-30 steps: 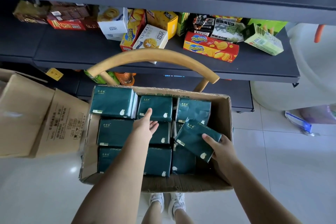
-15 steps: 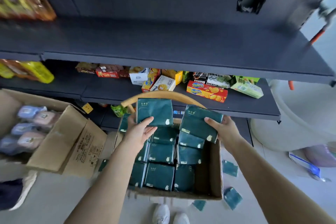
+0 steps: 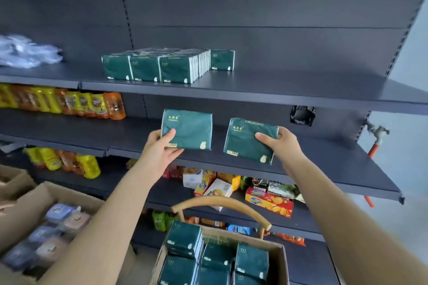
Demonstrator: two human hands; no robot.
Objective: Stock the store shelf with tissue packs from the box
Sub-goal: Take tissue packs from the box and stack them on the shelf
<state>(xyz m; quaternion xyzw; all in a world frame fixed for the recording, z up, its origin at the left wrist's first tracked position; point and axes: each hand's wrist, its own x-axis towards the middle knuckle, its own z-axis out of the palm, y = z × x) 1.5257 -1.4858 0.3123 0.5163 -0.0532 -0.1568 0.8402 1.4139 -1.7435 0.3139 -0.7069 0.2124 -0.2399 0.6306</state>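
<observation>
My left hand (image 3: 159,148) grips one dark green tissue pack (image 3: 190,128) by its lower left corner, held upright in front of the middle shelf. My right hand (image 3: 281,143) grips a second green tissue pack (image 3: 245,139) by its right edge, slightly tilted. Both packs are raised in the air below the upper shelf (image 3: 278,90), where several matching packs (image 3: 162,65) stand in rows. The cardboard box (image 3: 281,259) at the bottom centre holds several more green packs.
A curved wooden chair back (image 3: 222,203) rises behind the box. Another open carton (image 3: 34,213) with pastel packs sits at lower left. Snack boxes (image 3: 268,201) fill a lower shelf, yellow-orange packets (image 3: 69,102) the left shelves. A tap (image 3: 377,133) sticks out at right.
Both hands have lifted a tissue pack each out of the box and raised them up toward the shelves. My view has tilted upward from the box to the shelving.
</observation>
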